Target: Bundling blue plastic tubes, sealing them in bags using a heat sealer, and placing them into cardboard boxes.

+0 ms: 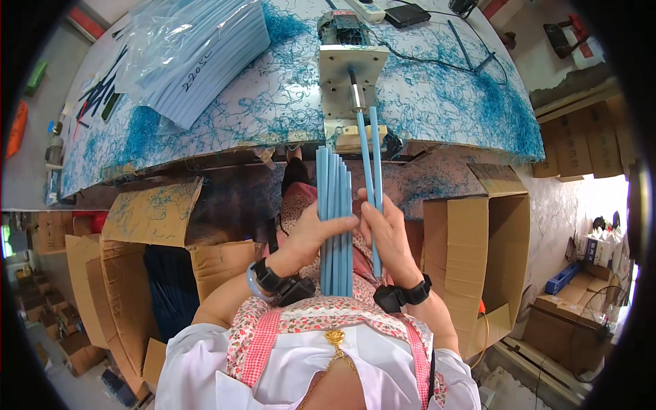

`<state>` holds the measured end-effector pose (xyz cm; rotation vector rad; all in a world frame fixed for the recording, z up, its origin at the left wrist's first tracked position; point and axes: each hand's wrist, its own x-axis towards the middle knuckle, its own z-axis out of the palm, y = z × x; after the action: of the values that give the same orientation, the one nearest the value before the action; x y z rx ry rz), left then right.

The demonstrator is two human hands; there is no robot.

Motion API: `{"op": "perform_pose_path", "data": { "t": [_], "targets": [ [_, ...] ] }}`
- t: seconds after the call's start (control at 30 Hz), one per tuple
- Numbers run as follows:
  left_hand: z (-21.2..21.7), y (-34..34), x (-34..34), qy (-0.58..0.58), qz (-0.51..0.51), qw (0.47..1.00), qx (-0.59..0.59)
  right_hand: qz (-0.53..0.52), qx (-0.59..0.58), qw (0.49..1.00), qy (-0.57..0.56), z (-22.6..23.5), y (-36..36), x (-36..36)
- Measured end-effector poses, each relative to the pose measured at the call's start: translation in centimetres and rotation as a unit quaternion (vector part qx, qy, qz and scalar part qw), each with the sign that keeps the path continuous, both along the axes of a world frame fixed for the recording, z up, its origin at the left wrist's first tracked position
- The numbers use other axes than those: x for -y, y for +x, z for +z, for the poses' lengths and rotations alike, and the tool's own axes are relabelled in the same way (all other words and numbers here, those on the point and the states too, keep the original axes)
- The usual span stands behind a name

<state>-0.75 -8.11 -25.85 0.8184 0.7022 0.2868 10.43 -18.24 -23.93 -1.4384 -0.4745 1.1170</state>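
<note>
My left hand [309,234] is wrapped round a bundle of light blue tubes [336,266], which stand lengthwise in front of my apron, their far ends uneven. Two more blue tubes are pinched in my right hand [388,232]. The left one of the pair [364,147] has its far end at the metal chuck [357,100] of a small motor machine [345,31]. Beside the chuck, apart from it, ends the right tube [375,147]. Whether the left tube's tip sits inside the chuck is too small to tell.
Curly blue shavings [509,109] litter the white table [424,75]. A plastic-wrapped stack of pale blue tubes [212,68] lies at the far left. Open cardboard boxes stand on my left [154,212] and right [471,253]. A black cable [437,63] runs across the table.
</note>
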Motion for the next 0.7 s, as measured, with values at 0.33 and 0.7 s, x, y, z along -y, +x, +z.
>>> {"op": "perform_pose_path", "data": {
  "t": [0.33,0.7],
  "targets": [
    [0.6,-0.5,-1.2,0.020,0.012,1.000,0.000,0.013,0.021,0.999,-0.045,0.7,-0.7,1.1],
    [0.3,2.3,-2.0,0.091,0.058,0.994,0.029,-0.037,0.111,0.993,0.005,-0.7,-3.1,1.4]
  ]
}}
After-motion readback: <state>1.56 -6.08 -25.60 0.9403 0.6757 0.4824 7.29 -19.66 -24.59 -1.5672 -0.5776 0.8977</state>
